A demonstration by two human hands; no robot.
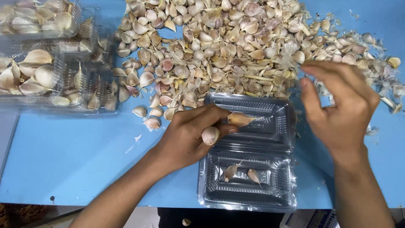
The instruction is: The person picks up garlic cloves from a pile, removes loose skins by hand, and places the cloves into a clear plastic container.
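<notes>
My left hand (pixel 190 133) grips two garlic cloves: one pale clove (pixel 210 135) tucked under the fingers and another clove (pixel 240 119) pinched at the fingertips over the lid half of an open clear plastic clamshell box (pixel 287 198). Two cloves (pixel 241 173) lie in the box's near half. My right hand (pixel 339 105) hovers with fingers apart at the edge of the big pile of garlic cloves (pixel 219 46), holding nothing that I can see.
Filled clear boxes of garlic (pixel 46 63) are stacked at the far left on the blue table (pixel 71 156). A few loose cloves (pixel 147 117) lie beside the pile. Papery skins (pixel 379 80) are scattered at the right. The table's near edge runs along the bottom.
</notes>
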